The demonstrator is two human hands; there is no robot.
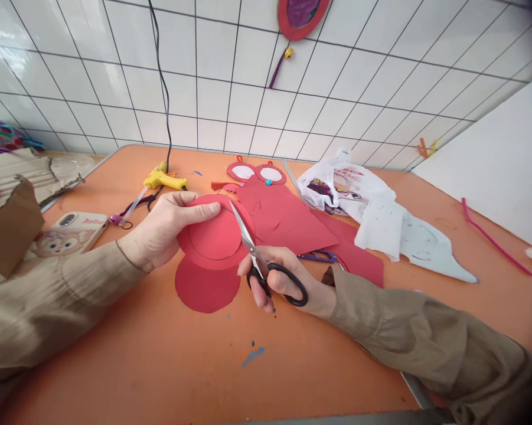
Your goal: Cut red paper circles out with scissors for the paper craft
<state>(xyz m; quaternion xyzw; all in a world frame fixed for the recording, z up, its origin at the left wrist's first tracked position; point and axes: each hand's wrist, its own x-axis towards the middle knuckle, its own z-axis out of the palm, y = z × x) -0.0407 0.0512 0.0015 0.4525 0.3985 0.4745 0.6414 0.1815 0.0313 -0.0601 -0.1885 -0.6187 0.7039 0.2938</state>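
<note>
A red paper disc [216, 233] with a smaller circle marked or cut inside it is held up by my left hand [170, 227], thumb on top at its upper left. My right hand [287, 280] grips black-handled scissors [248, 239], fingers in the loops. Their blades point up and to the left over the disc's right part; whether they touch the paper I cannot tell. Below the disc, another red paper circle [207, 286] lies on the orange table [159, 354]. Large red paper sheets [287, 218] lie behind the scissors.
A yellow glue gun [163, 178] and a phone [73, 233] are at the left, near cardboard [13, 230]. Two red-rimmed ovals [257, 172] lie at the back. Purple-handled scissors [321, 256], a white plastic bag [348, 180] and a pink strip [496, 242] are to the right.
</note>
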